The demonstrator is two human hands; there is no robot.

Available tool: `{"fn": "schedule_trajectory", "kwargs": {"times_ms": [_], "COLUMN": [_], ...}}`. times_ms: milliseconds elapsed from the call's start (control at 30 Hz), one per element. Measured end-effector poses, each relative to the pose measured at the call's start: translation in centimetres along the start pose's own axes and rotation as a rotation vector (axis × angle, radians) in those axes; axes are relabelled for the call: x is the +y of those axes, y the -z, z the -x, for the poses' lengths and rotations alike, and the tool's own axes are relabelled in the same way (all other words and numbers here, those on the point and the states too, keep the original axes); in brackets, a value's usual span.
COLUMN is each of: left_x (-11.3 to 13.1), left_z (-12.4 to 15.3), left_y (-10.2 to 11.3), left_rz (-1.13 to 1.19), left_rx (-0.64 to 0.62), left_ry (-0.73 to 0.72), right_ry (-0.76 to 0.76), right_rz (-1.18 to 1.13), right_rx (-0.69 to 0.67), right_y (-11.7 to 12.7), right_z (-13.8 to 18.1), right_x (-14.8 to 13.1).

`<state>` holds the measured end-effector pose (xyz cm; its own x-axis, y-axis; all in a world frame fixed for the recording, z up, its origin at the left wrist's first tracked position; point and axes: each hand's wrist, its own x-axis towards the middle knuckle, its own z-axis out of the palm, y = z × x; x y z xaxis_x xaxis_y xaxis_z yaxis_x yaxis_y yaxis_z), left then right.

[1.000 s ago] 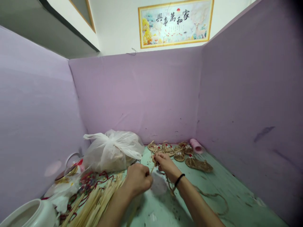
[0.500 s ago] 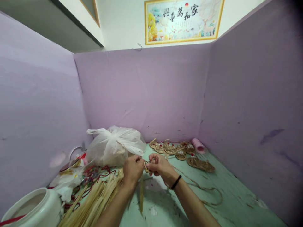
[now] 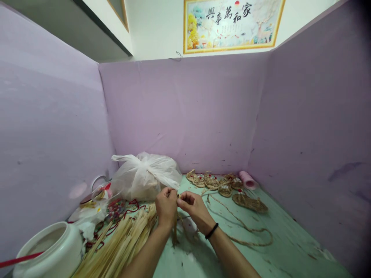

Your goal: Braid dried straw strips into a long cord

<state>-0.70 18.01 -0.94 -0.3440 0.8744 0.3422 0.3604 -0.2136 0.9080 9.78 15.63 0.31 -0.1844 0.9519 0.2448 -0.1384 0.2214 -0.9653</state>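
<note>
My left hand (image 3: 166, 204) and my right hand (image 3: 194, 208) meet over the middle of the table, both closed with fingertips pinched together. Between them is a small woven straw piece (image 3: 178, 196), mostly covered by the fingers. A flat straw strip (image 3: 174, 234) hangs down below my left hand. To the right of my hands, a twisted straw cord (image 3: 253, 231) loops across the tabletop; whether it joins the held piece I cannot tell. A bundle of dry straw strips (image 3: 124, 241) lies beside my left forearm.
Several small woven straw slippers (image 3: 249, 202) with red beads lie at the back right, beside a pink thread spool (image 3: 248, 180). A tied white plastic bag (image 3: 147, 175) stands at the back. Front left is a white jar (image 3: 52, 253), near beads (image 3: 116, 208) and red cord. Purple panels (image 3: 185, 116) enclose the table.
The view has shifted slightly, moving the surroundings rightward. My right hand's fingers have turned and closed more over the woven piece, which shows less now. The hanging strip has shifted and its lower end sits higher.
</note>
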Motion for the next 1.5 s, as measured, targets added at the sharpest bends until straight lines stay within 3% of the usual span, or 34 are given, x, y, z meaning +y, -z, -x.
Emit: {"fn": "schedule_trajectory", "kwargs": {"times_ms": [267,433,500,600,700,867,1033,1167,1367,1500], "left_x": [0.7,0.9,1.1,1.7,2.3,2.5,2.1,1.5,0.0,-0.4], "left_z": [0.4,-0.4,-0.9,-1.2,-1.0,0.2,1.1,1.1,0.8,1.5], "left_y": [-0.3,0.1,0.6,1.4,1.8,1.5,0.9,0.4,-0.3,-0.4], "left_rz": [0.08,0.124,0.111,0.055,0.029,0.079,0.18,0.185,0.013,-0.12], "left_rx": [-0.063,-0.169,-0.239,-0.442,-0.613,-0.746,-0.867,-0.826,-0.532,-0.439], "left_ry": [0.034,0.044,0.031,-0.036,-0.076,-0.067,-0.074,-0.092,-0.138,-0.191], "right_ry": [-0.052,-0.061,-0.036,0.027,0.037,-0.017,0.045,-0.031,-0.172,-0.118], "right_rz": [-0.045,-0.151,-0.123,-0.039,-0.069,-0.012,-0.005,-0.075,-0.201,-0.115], "right_rx": [0.022,0.139,0.198,0.283,0.29,0.27,0.279,0.261,0.099,0.221], "right_y": [0.1,1.1,1.8,2.6,2.6,2.3,2.1,2.2,1.9,1.4], "right_z": [0.4,0.1,0.0,-0.2,-0.3,-0.3,-0.5,-0.7,-0.4,-0.2], "right_x": [0.1,0.2,0.1,0.0,0.2,1.0,1.8,1.9,0.9,0.8]}}
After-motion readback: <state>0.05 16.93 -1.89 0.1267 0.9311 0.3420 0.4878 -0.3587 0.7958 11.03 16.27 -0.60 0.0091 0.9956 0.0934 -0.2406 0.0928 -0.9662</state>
